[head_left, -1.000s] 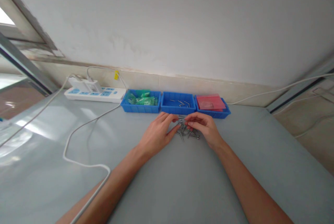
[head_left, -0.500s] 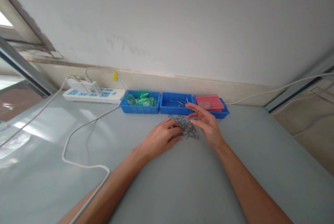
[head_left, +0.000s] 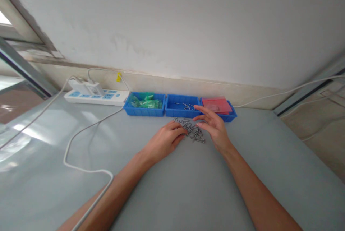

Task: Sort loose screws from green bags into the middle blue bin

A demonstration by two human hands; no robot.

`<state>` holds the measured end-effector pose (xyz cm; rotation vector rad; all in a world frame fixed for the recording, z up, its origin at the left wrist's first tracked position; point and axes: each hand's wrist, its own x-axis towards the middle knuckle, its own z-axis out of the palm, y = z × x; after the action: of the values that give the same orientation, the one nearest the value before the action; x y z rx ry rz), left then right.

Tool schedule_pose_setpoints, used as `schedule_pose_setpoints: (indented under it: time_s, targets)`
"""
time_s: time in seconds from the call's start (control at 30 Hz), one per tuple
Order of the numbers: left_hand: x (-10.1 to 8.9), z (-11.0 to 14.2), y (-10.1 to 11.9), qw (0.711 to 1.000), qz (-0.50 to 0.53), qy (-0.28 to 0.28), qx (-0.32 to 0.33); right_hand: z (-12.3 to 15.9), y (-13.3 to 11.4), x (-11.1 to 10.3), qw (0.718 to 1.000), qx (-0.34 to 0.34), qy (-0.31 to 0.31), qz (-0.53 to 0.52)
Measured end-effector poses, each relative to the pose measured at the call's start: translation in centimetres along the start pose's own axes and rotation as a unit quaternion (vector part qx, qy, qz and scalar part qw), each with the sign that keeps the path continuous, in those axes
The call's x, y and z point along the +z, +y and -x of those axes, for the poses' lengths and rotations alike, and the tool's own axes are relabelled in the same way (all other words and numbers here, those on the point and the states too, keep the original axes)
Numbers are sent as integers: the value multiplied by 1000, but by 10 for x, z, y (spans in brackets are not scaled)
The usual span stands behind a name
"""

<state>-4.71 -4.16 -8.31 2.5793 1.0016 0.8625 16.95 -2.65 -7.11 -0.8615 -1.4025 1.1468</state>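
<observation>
The metal screws (head_left: 192,129) lie in a loose heap on the grey table (head_left: 178,188), between your two hands and just in front of the middle blue bin (head_left: 179,112). Their long axes cross at many angles, and all appear to lie flat or leaning on one another. At the near right edge, one screw lies almost crosswise to you, its head toward your right; at the far left edge, another slants from far left to near right. Most other heads are too small to tell.

Your left hand (head_left: 167,138) rests palm down at the heap's left side, its fingers curled and touching the nearest screws; whether they grip one cannot be told. The left forearm runs obliquely inward from the lower left. Your right hand (head_left: 213,127) is turned thumb side toward you, the forefinger extended to the near right corner of the middle bin, the thumb pointing left over the heap. The gap between thumb and forefinger is wide, with nothing visibly held.

A few more screws (head_left: 187,106) lie within the middle bin. Green packets (head_left: 149,103) fill the left bin (head_left: 144,111); red sheets (head_left: 218,103) lie across the right bin (head_left: 229,117).
</observation>
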Motion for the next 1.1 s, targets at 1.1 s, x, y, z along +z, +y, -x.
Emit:
schedule_pose_setpoints:
  time_s: [1.1]
  targets:
    - [-6,-6,1,917,280,158,-236,1,3,1,997,21,-4,75]
